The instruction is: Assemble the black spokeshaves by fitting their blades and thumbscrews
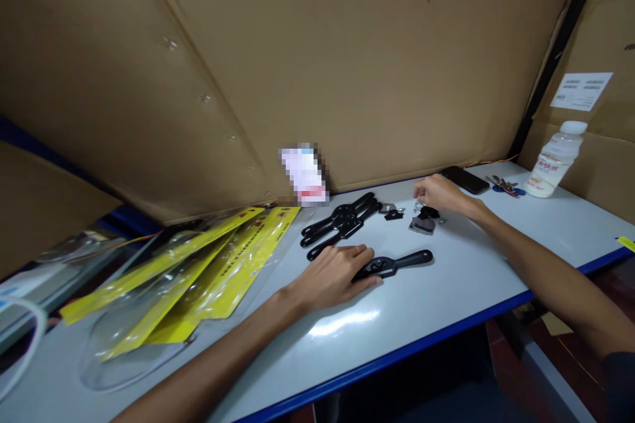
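Note:
My left hand (pixel 330 277) is closed around one end of a black spokeshave body (pixel 409 260), whose other handle sticks out to the right over the table. My right hand (pixel 441 194) reaches down at small metal parts with its fingertips pinched together; small silvery bits show right under them, and what they grip is too small to make out. Just below that hand lie a flat blade (pixel 422 225) and a black cap piece (pixel 429 212). Another black cap piece (pixel 394 215) rests further left. Several more spokeshave bodies (pixel 346 219) are heaped beyond my left hand.
Yellow-backed plastic packages (pixel 233 277) cover the table's left side. Against the cardboard wall (pixel 372 66) leans a blurred phone-like screen (pixel 305 175). At the back right are a dark phone (pixel 465 180), keys (pixel 505 185) and a plastic bottle (pixel 554 162). A blue edge (pixel 397 360) borders the table (pixel 446 291).

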